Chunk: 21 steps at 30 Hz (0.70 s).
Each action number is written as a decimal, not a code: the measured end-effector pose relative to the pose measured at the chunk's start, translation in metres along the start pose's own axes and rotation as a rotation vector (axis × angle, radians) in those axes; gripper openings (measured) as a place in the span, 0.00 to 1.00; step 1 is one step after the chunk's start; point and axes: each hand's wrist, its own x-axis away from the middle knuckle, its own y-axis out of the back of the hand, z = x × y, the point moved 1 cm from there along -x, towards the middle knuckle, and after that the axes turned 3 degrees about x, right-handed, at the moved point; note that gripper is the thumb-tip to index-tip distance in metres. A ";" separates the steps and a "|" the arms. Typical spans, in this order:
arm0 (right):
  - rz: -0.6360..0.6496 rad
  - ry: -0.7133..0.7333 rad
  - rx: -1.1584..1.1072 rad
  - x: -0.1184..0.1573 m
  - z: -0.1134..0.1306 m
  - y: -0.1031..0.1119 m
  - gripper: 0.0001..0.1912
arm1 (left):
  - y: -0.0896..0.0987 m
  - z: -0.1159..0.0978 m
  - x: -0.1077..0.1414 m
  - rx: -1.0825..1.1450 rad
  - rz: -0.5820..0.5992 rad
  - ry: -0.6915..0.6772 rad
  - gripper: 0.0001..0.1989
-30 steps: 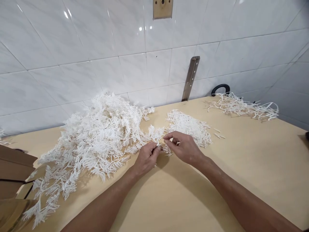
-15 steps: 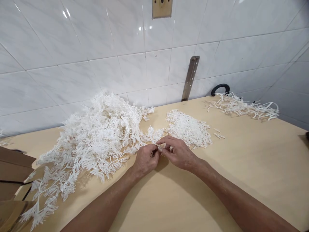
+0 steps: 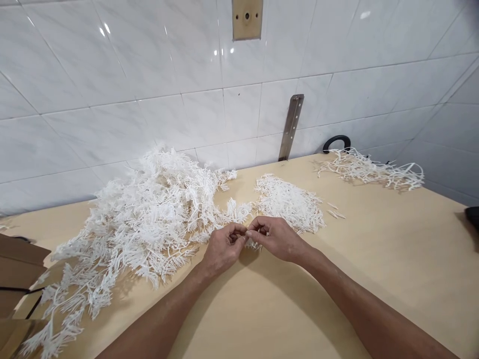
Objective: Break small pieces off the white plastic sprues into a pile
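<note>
My left hand (image 3: 225, 245) and my right hand (image 3: 276, 238) meet fingertip to fingertip above the table. Both are closed in a pinch on a white branched plastic sprig (image 3: 254, 245), whose feathery end shows beneath the fingers; the rest of it is covered. Left of my hands spreads a big heap of white branching plastic sprigs (image 3: 149, 214), with one tuft (image 3: 236, 210) reaching close to my fingertips. Just beyond my right hand lies a pile of small loose white pieces (image 3: 290, 202), and several stray bits (image 3: 336, 213) rest beside it.
Bare white stems (image 3: 374, 169) lie at the back right near a black curved object (image 3: 337, 142). A metal bracket (image 3: 291, 127) stands against the tiled wall. Cardboard (image 3: 22, 269) is at the left edge, and a dark object (image 3: 473, 216) at the right edge of the table (image 3: 392, 259).
My fingers have drawn in closer, the right forefinger now curled back. A feathery end of the sprig now shows under them. The camera view has tilted slightly upward.
</note>
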 end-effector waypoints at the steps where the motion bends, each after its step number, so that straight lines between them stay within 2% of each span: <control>1: 0.001 -0.008 -0.022 0.000 0.000 0.000 0.11 | 0.000 0.000 0.000 0.032 0.003 0.004 0.09; 6: 0.027 -0.006 -0.098 0.001 0.002 0.001 0.14 | 0.001 -0.003 -0.003 0.093 0.050 0.069 0.08; 9: 0.085 -0.010 -0.132 0.002 0.001 0.005 0.13 | 0.005 -0.010 -0.004 0.071 0.115 0.094 0.09; 13: 0.188 -0.100 -0.214 0.002 -0.003 0.011 0.14 | 0.011 -0.018 -0.004 0.108 0.209 0.164 0.12; 17: 0.271 -0.129 -0.269 0.003 -0.005 0.014 0.17 | 0.014 -0.018 -0.006 0.123 0.210 0.194 0.15; 21: 0.296 -0.145 -0.282 0.005 -0.005 0.016 0.17 | 0.014 -0.011 -0.007 0.109 0.226 0.182 0.17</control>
